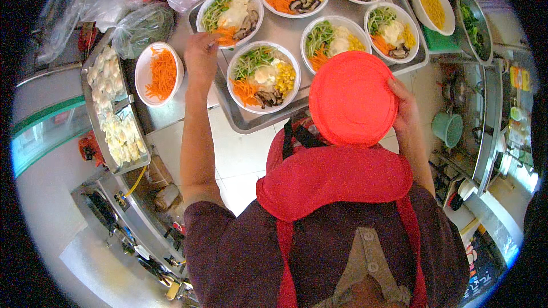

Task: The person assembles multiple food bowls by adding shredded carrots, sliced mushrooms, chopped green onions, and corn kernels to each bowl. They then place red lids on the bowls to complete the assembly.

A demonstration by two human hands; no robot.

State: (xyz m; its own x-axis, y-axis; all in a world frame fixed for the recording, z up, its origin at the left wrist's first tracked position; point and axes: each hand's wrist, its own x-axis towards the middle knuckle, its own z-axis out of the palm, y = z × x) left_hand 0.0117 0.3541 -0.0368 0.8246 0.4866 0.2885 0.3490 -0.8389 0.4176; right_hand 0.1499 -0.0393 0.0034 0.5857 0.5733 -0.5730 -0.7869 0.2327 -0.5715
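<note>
My left hand (202, 60) reaches over the rim of the upper-left white bowl (205, 27). Its fingers are pinched on shredded carrot (226, 36) there. That bowl also holds green sprouts (214, 12), a pale creamy scoop (236, 10) and dark mushroom slices (248, 23). In my right hand (404, 105) is a round red plastic piece (353, 100) with a ringed face, lid-like or a shallow bowl, close to my body. Just below my left hand's bowl stands another filled white bowl (230, 74), with corn added. Left of my wrist sits a white bowl of shredded carrot (162, 74).
Several filled bowls share the metal tray (246, 124). A corn bowl (432, 8) and a metal bowl of greens (475, 27) stand at the right. On the left are a long tray of pale pieces (117, 111) and plastic bags (142, 25). A green bucket (447, 128) is lower right.
</note>
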